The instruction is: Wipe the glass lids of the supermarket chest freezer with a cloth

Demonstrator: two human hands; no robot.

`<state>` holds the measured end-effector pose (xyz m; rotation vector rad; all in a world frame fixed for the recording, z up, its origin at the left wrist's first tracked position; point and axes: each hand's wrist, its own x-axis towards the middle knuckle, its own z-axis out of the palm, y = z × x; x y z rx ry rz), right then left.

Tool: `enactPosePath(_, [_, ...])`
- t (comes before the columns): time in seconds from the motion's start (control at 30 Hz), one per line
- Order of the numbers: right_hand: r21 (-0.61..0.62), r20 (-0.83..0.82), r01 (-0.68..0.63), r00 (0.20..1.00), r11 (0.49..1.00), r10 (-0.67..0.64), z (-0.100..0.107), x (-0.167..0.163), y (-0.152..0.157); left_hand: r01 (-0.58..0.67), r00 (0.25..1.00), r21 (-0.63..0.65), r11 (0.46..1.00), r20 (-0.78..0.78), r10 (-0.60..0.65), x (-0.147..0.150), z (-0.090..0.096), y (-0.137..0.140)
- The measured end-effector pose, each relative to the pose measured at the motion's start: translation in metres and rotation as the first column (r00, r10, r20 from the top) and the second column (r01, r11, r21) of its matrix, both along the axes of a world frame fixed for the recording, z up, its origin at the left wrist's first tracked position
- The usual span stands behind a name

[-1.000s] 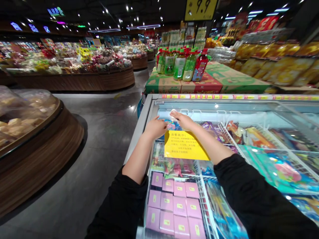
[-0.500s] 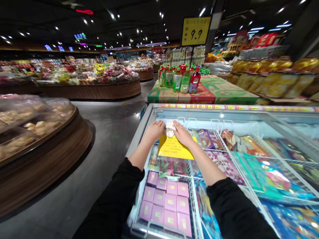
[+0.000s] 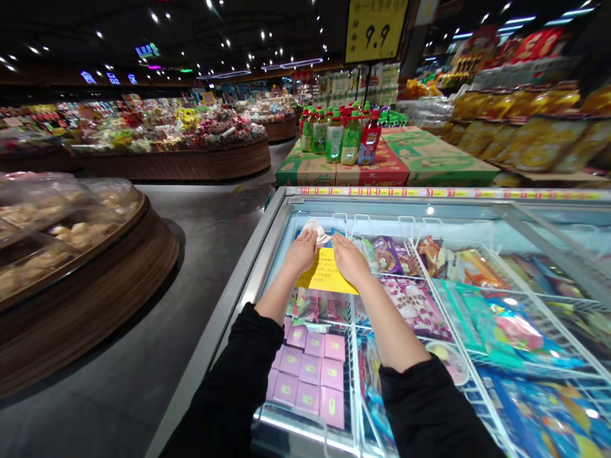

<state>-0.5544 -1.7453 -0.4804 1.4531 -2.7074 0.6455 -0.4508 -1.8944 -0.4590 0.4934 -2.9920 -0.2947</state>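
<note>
A crumpled white cloth (image 3: 316,228) lies on the glass lid near the far left corner of a chest freezer (image 3: 272,232). My left hand (image 3: 300,250) holds the cloth under its fingers, palm down. My right hand (image 3: 351,259) rests flat on the glass to the right, its fingers stretched out and their tips close to the cloth's edge. Between and below the hands is a yellow paper notice (image 3: 329,280) with printed text, partly covered by both hands.
Beneath the glass, wire baskets hold pink boxes (image 3: 308,372) and bagged frozen goods (image 3: 415,305). Behind the freezer, bottles (image 3: 351,137) stand on cartons (image 3: 429,156) under a yellow price sign (image 3: 375,32). A round wooden display (image 3: 95,280) of packed food stands left across the aisle.
The cloth has moved left relative to the notice, from between the hands and near my right fingertips to under my left fingers. The freezer sits slightly higher and further left in view.
</note>
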Motion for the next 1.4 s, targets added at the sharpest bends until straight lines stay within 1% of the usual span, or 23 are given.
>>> enactPosePath(0.07, [0.016,-0.019,-0.006,1.0,1.0,0.006,0.0,0.003,0.007,-0.052,0.999,-0.014,0.999,0.007,0.052,0.013,-0.001,0.01])
enactPosePath(0.1, [0.022,-0.033,-0.016,0.999,1.0,0.017,0.0,0.005,0.01,-0.055,0.998,-0.02,0.998,0.006,0.055,0.019,-0.002,0.015])
enactPosePath(0.2, [0.048,-0.054,-0.074,0.996,0.996,0.076,0.001,0.01,0.02,-0.014,1.0,-0.03,0.999,-0.009,0.014,0.032,-0.002,0.025])
enactPosePath(0.27, [0.071,-0.039,-0.104,0.994,0.992,0.107,0.003,0.013,0.025,0.001,1.0,-0.02,1.0,0.005,-0.001,0.03,0.001,0.026])
enactPosePath(0.33, [0.083,-0.024,-0.102,0.994,0.991,0.105,0.007,0.015,0.029,-0.018,0.999,-0.015,1.0,0.034,0.019,0.022,0.008,0.023])
enactPosePath(0.43, [0.084,-0.021,-0.082,0.996,0.993,0.084,0.013,0.013,0.031,-0.117,0.991,-0.044,0.992,0.065,0.12,0.009,0.014,0.019])
enactPosePath(0.5, [0.092,-0.019,-0.071,0.997,0.993,0.073,0.015,0.009,0.032,-0.174,0.981,-0.075,0.982,0.068,0.18,0.006,0.013,0.022])
enactPosePath(0.53, [0.098,-0.018,-0.064,0.998,0.993,0.066,0.016,0.007,0.033,-0.183,0.98,-0.087,0.979,0.064,0.189,0.007,0.011,0.024])
enactPosePath(0.63, [0.106,-0.019,-0.049,0.999,0.993,0.051,0.017,0.0,0.034,-0.145,0.988,-0.108,0.984,0.046,0.151,0.012,0.007,0.031])
enactPosePath(0.7, [0.092,-0.023,-0.057,0.998,0.994,0.059,0.016,-0.003,0.033,-0.123,0.99,-0.098,0.988,0.053,0.129,0.011,0.008,0.028])
enactPosePath(0.73, [0.082,-0.023,-0.07,0.997,0.994,0.072,0.015,-0.004,0.033,-0.132,0.988,-0.086,0.988,0.065,0.137,0.008,0.01,0.024])
enactPosePath(0.8, [0.059,-0.016,-0.105,0.994,0.993,0.106,0.014,-0.005,0.032,-0.197,0.975,-0.062,0.978,0.092,0.202,0.001,0.014,0.015])
enactPosePath(0.87, [0.03,-0.003,-0.135,0.991,0.99,0.135,0.012,-0.007,0.031,-0.228,0.968,-0.058,0.972,0.093,0.233,-0.004,0.016,0.009])
enactPosePath(0.93, [-0.008,0.013,-0.141,0.99,0.99,0.141,0.01,-0.01,0.029,-0.178,0.981,-0.075,0.981,0.066,0.183,0.0,0.012,0.011])
enactPosePath(1.0, [-0.049,0.03,-0.127,0.991,0.991,0.129,0.007,-0.013,0.028,-0.078,0.996,-0.082,0.994,0.031,0.081,0.01,0.006,0.018])
enactPosePath(1.07, [-0.086,0.045,-0.114,0.992,0.99,0.118,0.004,-0.015,0.026,0.0,1.0,-0.051,0.999,0.014,0.001,0.019,0.002,0.024])
enactPosePath(1.1, [-0.1,0.049,-0.113,0.992,0.989,0.118,0.002,-0.016,0.025,0.014,1.0,-0.031,0.999,0.016,-0.014,0.021,0.002,0.025])
enactPosePath(1.13, [-0.112,0.049,-0.114,0.991,0.987,0.121,0.001,-0.017,0.024,0.006,1.0,-0.013,1.0,0.025,-0.006,0.02,0.003,0.025])
enactPosePath(1.2, [-0.125,0.048,-0.121,0.991,0.985,0.128,-0.001,-0.018,0.024,-0.055,0.997,-0.007,0.998,0.061,0.055,0.009,0.007,0.021])
enactPosePath(1.3, [-0.127,0.046,-0.108,0.992,0.986,0.114,-0.001,-0.02,0.024,-0.141,0.986,-0.056,0.989,0.078,0.145,-0.014,0.011,0.018])
enactPosePath(1.33, [-0.133,0.042,-0.086,0.995,0.987,0.092,-0.001,-0.021,0.024,-0.142,0.987,-0.066,0.988,0.072,0.147,-0.017,0.011,0.019])
enactPosePath(1.4, [-0.153,0.03,-0.026,0.999,0.988,0.031,0.001,-0.023,0.025,-0.096,0.994,-0.07,0.993,0.049,0.099,-0.015,0.008,0.025])
